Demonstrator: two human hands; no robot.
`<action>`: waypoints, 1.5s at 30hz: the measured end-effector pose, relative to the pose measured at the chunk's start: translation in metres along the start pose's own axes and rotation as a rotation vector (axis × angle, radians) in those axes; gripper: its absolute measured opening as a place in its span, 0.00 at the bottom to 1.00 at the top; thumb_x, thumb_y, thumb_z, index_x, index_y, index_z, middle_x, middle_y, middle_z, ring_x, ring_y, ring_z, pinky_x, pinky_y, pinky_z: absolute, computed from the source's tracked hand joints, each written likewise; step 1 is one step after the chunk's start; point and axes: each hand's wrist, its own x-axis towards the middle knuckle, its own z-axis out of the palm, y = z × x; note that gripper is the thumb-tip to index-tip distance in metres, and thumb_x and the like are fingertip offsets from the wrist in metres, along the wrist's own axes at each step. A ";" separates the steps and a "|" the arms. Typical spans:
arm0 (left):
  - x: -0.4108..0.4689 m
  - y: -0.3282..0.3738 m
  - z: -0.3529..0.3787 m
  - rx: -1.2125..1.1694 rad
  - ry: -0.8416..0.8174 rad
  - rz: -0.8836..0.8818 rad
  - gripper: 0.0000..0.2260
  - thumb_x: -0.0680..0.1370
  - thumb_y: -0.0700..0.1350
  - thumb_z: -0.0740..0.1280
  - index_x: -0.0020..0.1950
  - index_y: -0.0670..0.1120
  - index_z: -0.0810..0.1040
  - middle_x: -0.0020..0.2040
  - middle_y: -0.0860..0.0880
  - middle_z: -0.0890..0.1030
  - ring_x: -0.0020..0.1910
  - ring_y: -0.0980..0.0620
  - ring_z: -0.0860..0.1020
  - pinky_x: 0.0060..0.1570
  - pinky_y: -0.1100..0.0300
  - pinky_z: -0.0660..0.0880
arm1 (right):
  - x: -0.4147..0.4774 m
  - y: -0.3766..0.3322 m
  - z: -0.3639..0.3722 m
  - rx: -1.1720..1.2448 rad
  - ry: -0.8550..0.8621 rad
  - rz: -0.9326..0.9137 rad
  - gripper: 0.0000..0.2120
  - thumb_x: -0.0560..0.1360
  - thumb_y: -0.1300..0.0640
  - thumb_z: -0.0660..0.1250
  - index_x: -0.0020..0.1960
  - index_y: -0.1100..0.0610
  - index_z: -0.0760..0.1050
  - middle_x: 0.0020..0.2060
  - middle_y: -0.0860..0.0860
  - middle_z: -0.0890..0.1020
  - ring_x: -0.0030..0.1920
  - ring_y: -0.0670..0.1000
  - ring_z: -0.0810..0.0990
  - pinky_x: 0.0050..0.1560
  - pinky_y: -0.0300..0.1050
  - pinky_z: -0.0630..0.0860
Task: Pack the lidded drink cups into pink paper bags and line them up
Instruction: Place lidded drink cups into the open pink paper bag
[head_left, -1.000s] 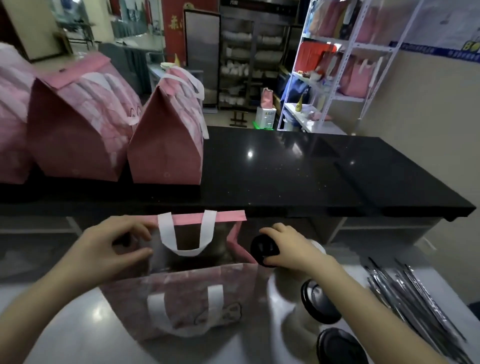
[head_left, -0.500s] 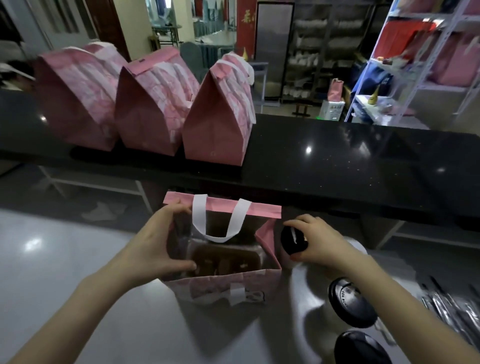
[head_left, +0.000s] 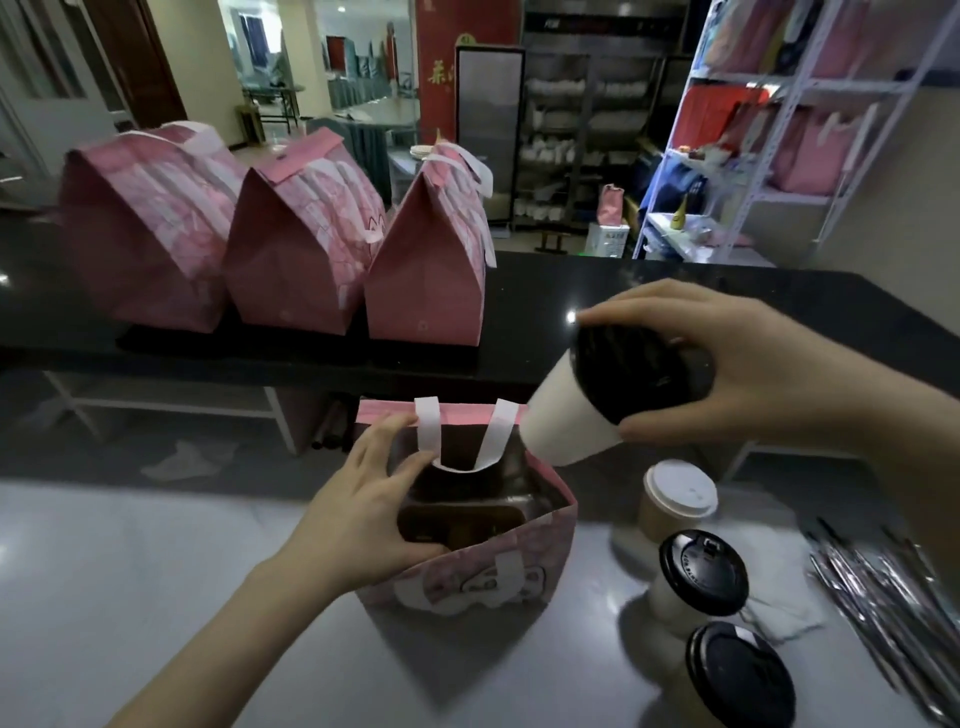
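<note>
The left hand (head_left: 363, 499) grips the open pink bag (head_left: 467, 582) by its side wall, thumb outside and fingers inside, I'd guess to keep the mouth wide. The right hand (head_left: 753, 374) pinches a white cup (head_left: 566, 421) round its black lid, tilted base-first just above that mouth. On the grey worktop (head_left: 156, 571) three more wait: one white-lidded cup (head_left: 680, 493) and two black-lidded cups (head_left: 704, 571). Three closed bags (head_left: 306, 260) line the black worktop (head_left: 675, 291) behind.

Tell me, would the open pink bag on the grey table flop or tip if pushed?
The open bag is probably light and apt to slide, since the left hand grips its rim. Its paper walls likely bend easily. It may stand fine alone: the packed bags do.
</note>
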 end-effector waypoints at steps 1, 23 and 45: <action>0.001 -0.001 -0.001 -0.002 0.007 0.013 0.40 0.64 0.71 0.67 0.72 0.54 0.66 0.76 0.55 0.44 0.75 0.51 0.49 0.65 0.54 0.71 | 0.007 -0.009 0.012 0.011 -0.035 -0.006 0.35 0.63 0.44 0.75 0.68 0.37 0.67 0.62 0.36 0.70 0.63 0.38 0.70 0.61 0.39 0.72; -0.011 -0.027 -0.004 -0.133 -0.142 0.051 0.57 0.56 0.72 0.68 0.78 0.54 0.46 0.76 0.64 0.37 0.73 0.59 0.29 0.69 0.55 0.63 | 0.090 -0.008 0.241 -0.122 -0.151 0.214 0.38 0.64 0.41 0.74 0.70 0.45 0.63 0.63 0.46 0.71 0.62 0.51 0.68 0.54 0.46 0.73; -0.001 -0.049 0.003 -0.030 -0.204 0.040 0.58 0.56 0.77 0.60 0.78 0.54 0.44 0.77 0.59 0.37 0.73 0.59 0.30 0.73 0.52 0.58 | 0.106 0.000 0.263 -0.245 -0.339 0.168 0.38 0.67 0.45 0.75 0.72 0.51 0.64 0.58 0.53 0.76 0.57 0.56 0.73 0.54 0.56 0.76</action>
